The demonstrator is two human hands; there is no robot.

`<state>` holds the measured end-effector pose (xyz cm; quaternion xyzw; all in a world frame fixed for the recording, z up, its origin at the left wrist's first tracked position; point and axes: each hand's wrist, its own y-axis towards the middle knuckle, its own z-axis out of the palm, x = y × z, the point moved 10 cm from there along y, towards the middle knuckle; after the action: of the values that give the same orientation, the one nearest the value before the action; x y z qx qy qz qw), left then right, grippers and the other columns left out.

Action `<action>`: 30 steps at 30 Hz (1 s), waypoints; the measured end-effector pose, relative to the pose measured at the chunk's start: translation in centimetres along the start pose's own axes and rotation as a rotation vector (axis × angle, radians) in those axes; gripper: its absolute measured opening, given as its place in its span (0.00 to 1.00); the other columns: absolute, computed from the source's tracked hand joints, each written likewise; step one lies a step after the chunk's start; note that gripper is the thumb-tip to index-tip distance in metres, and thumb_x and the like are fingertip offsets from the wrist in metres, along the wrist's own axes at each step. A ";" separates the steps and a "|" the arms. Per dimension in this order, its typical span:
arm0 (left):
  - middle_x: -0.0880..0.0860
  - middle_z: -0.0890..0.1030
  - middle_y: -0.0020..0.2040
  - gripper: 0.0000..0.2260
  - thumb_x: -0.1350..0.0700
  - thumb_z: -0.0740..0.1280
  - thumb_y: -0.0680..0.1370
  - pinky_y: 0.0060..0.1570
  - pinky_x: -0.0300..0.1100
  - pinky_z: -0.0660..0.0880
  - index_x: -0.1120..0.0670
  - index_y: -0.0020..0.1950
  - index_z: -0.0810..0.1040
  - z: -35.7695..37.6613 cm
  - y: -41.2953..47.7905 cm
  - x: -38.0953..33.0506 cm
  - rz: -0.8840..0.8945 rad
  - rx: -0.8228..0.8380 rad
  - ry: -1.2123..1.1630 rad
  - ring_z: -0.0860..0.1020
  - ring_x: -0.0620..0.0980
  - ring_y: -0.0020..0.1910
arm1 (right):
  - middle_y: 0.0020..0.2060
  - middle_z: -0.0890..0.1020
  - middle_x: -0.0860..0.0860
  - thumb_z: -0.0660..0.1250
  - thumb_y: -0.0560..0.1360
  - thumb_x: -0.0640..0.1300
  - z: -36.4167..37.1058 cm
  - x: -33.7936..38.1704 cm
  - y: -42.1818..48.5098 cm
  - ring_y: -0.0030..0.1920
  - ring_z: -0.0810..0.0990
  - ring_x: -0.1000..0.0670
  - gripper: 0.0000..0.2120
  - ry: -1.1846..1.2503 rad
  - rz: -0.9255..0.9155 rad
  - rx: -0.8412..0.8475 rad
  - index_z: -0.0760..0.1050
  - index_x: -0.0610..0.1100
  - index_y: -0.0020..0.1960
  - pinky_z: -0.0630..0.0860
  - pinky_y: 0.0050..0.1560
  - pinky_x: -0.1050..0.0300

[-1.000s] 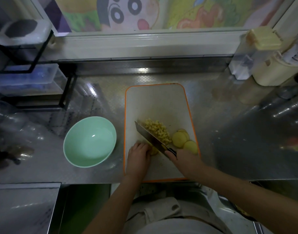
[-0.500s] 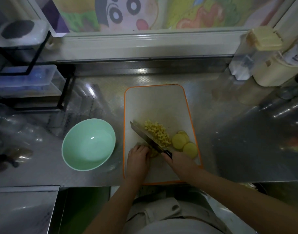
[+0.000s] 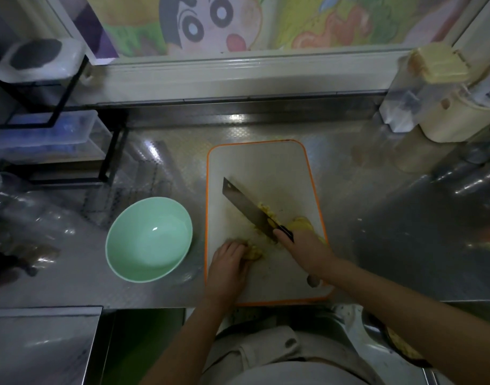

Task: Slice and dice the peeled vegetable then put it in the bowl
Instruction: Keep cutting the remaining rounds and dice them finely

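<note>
A white cutting board [image 3: 266,162] with an orange rim lies on the steel counter. My right hand [image 3: 304,251] grips the black handle of a cleaver [image 3: 246,208], whose blade points up and left over the board. Yellow diced vegetable [image 3: 266,211] lies partly hidden behind the blade, and round slices [image 3: 303,223] sit just above my right hand. My left hand [image 3: 228,263] holds down a small yellow vegetable piece [image 3: 253,252] with curled fingers near the board's lower left. An empty mint-green bowl [image 3: 149,240] stands left of the board.
A black wire rack [image 3: 57,112] with clear plastic boxes stands at the back left. Cream and clear containers [image 3: 443,95] crowd the back right corner. The counter's front edge runs just below the board, with a steel surface [image 3: 41,343] lower left.
The cleaver has swung so its blade now covers most of the diced pile. My left hand stays on the small piece. The view has shifted slightly.
</note>
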<state>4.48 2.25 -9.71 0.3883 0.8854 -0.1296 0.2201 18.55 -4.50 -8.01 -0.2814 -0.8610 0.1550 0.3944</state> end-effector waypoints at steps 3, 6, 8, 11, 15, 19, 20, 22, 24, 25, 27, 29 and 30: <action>0.53 0.80 0.49 0.11 0.54 0.61 0.74 0.50 0.38 0.63 0.55 0.51 0.79 -0.4 0.2 -0.2 -0.028 -0.029 -0.012 0.75 0.54 0.51 | 0.32 0.72 0.53 0.49 0.78 0.61 -0.2 0.1 -0.3 0.32 0.69 0.57 0.20 -0.026 -0.003 -0.002 0.67 0.50 0.37 0.66 0.34 0.66; 0.53 0.79 0.53 0.09 0.56 0.65 0.76 0.54 0.40 0.66 0.55 0.54 0.78 -0.2 0.2 -0.2 -0.048 -0.037 -0.035 0.74 0.53 0.54 | 0.28 0.68 0.51 0.52 0.78 0.62 -0.8 -0.1 -0.8 0.26 0.66 0.53 0.22 -0.155 -0.005 -0.092 0.68 0.44 0.42 0.69 0.29 0.54; 0.54 0.79 0.52 0.10 0.54 0.65 0.76 0.54 0.42 0.69 0.56 0.55 0.78 -0.5 0.1 -0.4 -0.047 -0.046 -0.049 0.75 0.53 0.53 | 0.27 0.64 0.51 0.53 0.80 0.57 -0.3 -0.1 -1.4 0.23 0.62 0.54 0.17 -0.244 -0.001 -0.076 0.69 0.44 0.47 0.63 0.23 0.57; 0.54 0.78 0.54 0.13 0.56 0.67 0.75 0.52 0.39 0.70 0.56 0.58 0.77 -1.2 -0.1 -0.3 -0.061 -0.071 -0.089 0.75 0.52 0.54 | 0.28 0.65 0.53 0.54 0.79 0.59 -0.2 -0.1 -2.6 0.26 0.63 0.56 0.20 -0.147 0.009 -0.075 0.70 0.42 0.47 0.61 0.27 0.62; 0.52 0.78 0.50 0.07 0.59 0.68 0.74 0.45 0.34 0.66 0.54 0.51 0.79 -1.1 0.0 -0.5 -0.050 -0.052 -0.067 0.76 0.51 0.50 | 0.32 0.70 0.54 0.50 0.79 0.60 1.1 0.3 -3.9 0.32 0.67 0.58 0.19 -0.063 0.028 0.075 0.65 0.51 0.36 0.67 0.42 0.60; 0.53 0.79 0.50 0.07 0.61 0.67 0.74 0.45 0.32 0.63 0.56 0.50 0.81 -1.2 -0.1 -0.8 -0.037 -0.070 -0.050 0.76 0.51 0.50 | 0.29 0.69 0.51 0.52 0.81 0.56 1.3 0.6 -3.9 0.29 0.66 0.55 0.18 -0.112 0.010 0.067 0.68 0.45 0.40 0.64 0.31 0.59; 0.53 0.79 0.50 0.07 0.60 0.66 0.75 0.46 0.31 0.62 0.56 0.51 0.81 -1.3 -0.1 -0.9 -0.030 -0.073 -0.048 0.76 0.51 0.51 | 0.28 0.68 0.51 0.53 0.81 0.55 1.3 0.8 -3.9 0.27 0.65 0.55 0.18 -0.131 0.007 0.052 0.67 0.45 0.38 0.61 0.28 0.60; 0.52 0.79 0.51 0.07 0.60 0.65 0.76 0.46 0.31 0.62 0.55 0.52 0.81 -1.3 0.0 -1.0 -0.020 -0.076 -0.052 0.75 0.50 0.52 | 0.27 0.67 0.51 0.54 0.81 0.54 1.0 0.9 -4.0 0.27 0.66 0.54 0.19 -0.137 0.007 0.024 0.65 0.48 0.34 0.60 0.26 0.61; 0.52 0.79 0.52 0.07 0.59 0.65 0.77 0.47 0.32 0.63 0.54 0.52 0.80 -1.2 0.0 -1.0 -0.017 -0.074 -0.052 0.74 0.50 0.53 | 0.28 0.66 0.51 0.53 0.82 0.53 0.9 1.2 -4.2 0.30 0.71 0.49 0.17 -0.150 0.013 0.033 0.73 0.47 0.41 0.63 0.29 0.58; 0.52 0.79 0.52 0.07 0.59 0.64 0.77 0.47 0.32 0.63 0.54 0.52 0.80 -1.2 0.0 -1.0 -0.012 -0.074 -0.047 0.74 0.50 0.53 | 0.29 0.65 0.51 0.52 0.82 0.52 1.2 1.3 -4.2 0.33 0.72 0.47 0.17 -0.169 0.019 0.057 0.76 0.44 0.49 0.65 0.33 0.56; 0.52 0.79 0.52 0.07 0.59 0.64 0.77 0.48 0.31 0.63 0.54 0.52 0.80 -1.3 0.0 -1.1 -0.012 -0.076 -0.045 0.74 0.49 0.53 | 0.31 0.67 0.51 0.50 0.82 0.55 1.3 1.0 -4.3 0.32 0.70 0.50 0.21 -0.136 0.055 0.079 0.74 0.41 0.52 0.67 0.41 0.56; 0.51 0.79 0.53 0.08 0.59 0.63 0.77 0.48 0.32 0.64 0.54 0.53 0.80 -1.4 0.0 -1.1 -0.010 -0.087 -0.050 0.74 0.49 0.54 | 0.32 0.70 0.51 0.49 0.80 0.59 1.4 0.7 -4.2 0.31 0.67 0.55 0.26 -0.132 0.082 0.085 0.73 0.38 0.50 0.67 0.44 0.56; 0.51 0.79 0.53 0.08 0.59 0.64 0.77 0.49 0.32 0.64 0.54 0.53 0.80 -1.5 0.0 -1.1 -0.011 -0.088 -0.044 0.74 0.49 0.54 | 0.32 0.70 0.51 0.49 0.80 0.59 1.4 0.6 -4.1 0.31 0.66 0.56 0.27 -0.139 0.089 0.082 0.74 0.36 0.50 0.67 0.44 0.56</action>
<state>4.71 2.12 -7.89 0.3704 0.8874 -0.1003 0.2556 15.65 -7.47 -6.57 -0.2914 -0.8659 0.2266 0.3375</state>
